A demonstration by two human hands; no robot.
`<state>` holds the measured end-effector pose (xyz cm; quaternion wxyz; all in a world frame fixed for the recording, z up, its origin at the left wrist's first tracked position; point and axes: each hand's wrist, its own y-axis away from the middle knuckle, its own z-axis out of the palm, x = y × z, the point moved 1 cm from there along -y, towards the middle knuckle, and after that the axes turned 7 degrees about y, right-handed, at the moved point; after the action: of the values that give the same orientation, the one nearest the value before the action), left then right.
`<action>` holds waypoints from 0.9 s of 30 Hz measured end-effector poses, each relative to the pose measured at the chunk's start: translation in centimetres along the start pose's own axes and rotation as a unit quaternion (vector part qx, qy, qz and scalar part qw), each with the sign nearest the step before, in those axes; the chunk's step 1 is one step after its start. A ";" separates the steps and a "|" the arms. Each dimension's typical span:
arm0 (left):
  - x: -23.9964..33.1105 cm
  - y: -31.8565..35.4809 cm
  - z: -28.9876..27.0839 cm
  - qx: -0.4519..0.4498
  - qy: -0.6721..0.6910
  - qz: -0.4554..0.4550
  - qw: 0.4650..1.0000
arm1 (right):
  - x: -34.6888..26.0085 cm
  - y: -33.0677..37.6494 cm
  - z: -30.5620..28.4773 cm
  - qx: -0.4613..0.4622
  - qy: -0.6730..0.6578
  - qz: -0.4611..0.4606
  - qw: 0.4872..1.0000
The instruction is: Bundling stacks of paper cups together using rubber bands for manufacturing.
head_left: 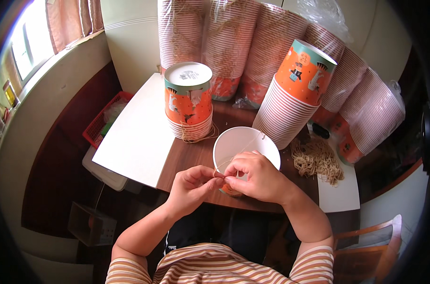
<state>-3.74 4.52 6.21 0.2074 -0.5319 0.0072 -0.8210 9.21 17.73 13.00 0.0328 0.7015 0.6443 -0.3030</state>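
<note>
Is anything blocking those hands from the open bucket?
Nothing visible: the left hand and right hand pinch the cord over the bucket's near side. The tall stack stands beyond, to the right.

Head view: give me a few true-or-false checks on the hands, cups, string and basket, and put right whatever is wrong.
1. The left hand and the right hand pinch thin string over the open cup. True.
2. The open cup's mouth faces down. False: it faces up.
3. The tangle of string lies left of the open cup. False: the tangle of string lies to its right.
4. The right stack of cups is taller than the left stack. True.
5. The red basket sits on top of the table. False: the red basket is beyond the left edge of the table.
</note>
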 end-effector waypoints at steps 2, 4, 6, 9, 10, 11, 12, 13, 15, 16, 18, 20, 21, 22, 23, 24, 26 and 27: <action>0.0 0.1 0.0 0.004 0.001 0.000 1.000 | -0.4 0.1 -0.1 0.000 0.018 0.012 1.000; 0.0 0.3 -0.2 0.025 -0.047 -0.001 0.999 | -1.0 0.3 -0.1 0.000 0.036 0.023 0.999; 0.9 0.6 0.2 0.023 -0.157 0.043 0.986 | -1.8 0.5 0.1 0.071 0.121 -0.010 0.990; 1.2 0.6 0.9 0.013 -0.353 0.210 0.912 | -3.4 1.8 0.2 0.117 0.105 0.004 0.988; 1.4 0.7 1.3 0.024 -0.403 0.268 0.875 | -4.0 2.4 0.6 0.126 0.071 0.028 0.989; 1.6 0.7 1.4 0.036 -0.451 0.325 0.831 | -4.2 2.9 1.4 0.135 0.066 0.038 0.988; 1.2 0.9 1.3 0.047 -0.455 0.333 0.824 | -4.4 3.4 2.1 0.145 0.061 0.048 0.986; 0.7 1.3 1.3 0.047 -0.454 0.336 0.824 | -4.7 3.8 2.7 0.151 0.068 0.064 0.984; -0.4 2.1 1.2 0.070 -0.407 0.293 0.862 | -4.8 4.8 4.0 0.188 0.092 0.083 0.974; -0.7 2.7 0.9 0.057 -0.382 0.256 0.886 | -4.9 5.1 4.8 0.206 0.103 0.085 0.969; -1.6 3.5 1.2 0.111 -0.127 0.047 0.985 | -5.1 5.5 5.8 0.235 0.126 0.098 0.959; -2.9 3.6 0.6 0.100 -0.059 0.047 0.992 | -5.0 5.8 6.5 0.240 0.127 0.110 0.956; -3.5 3.6 0.3 0.105 0.003 0.034 0.994 | -4.9 5.9 6.8 0.253 0.150 0.114 0.949; -3.9 3.5 0.3 0.109 0.066 0.020 0.992 | -4.8 6.1 7.2 0.265 0.173 0.119 0.941; -4.0 3.4 0.3 0.106 0.068 0.021 0.992 | -4.4 6.2 7.7 0.271 0.183 0.116 0.938; -4.0 3.3 0.4 0.096 0.099 0.010 0.990 | -4.0 6.3 8.1 0.273 0.186 0.116 0.937; -4.3 3.3 0.4 0.085 0.128 0.001 0.988 | -3.3 6.4 8.8 0.281 0.215 0.116 0.928; -4.6 3.3 0.4 0.094 0.127 -0.005 0.987 | -3.0 6.3 9.1 0.281 0.215 0.115 0.928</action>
<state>-0.72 3.20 1.62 0.2498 -0.4019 -0.0467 -0.8797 11.58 10.03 4.88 -0.2709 0.7993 0.4393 -0.3077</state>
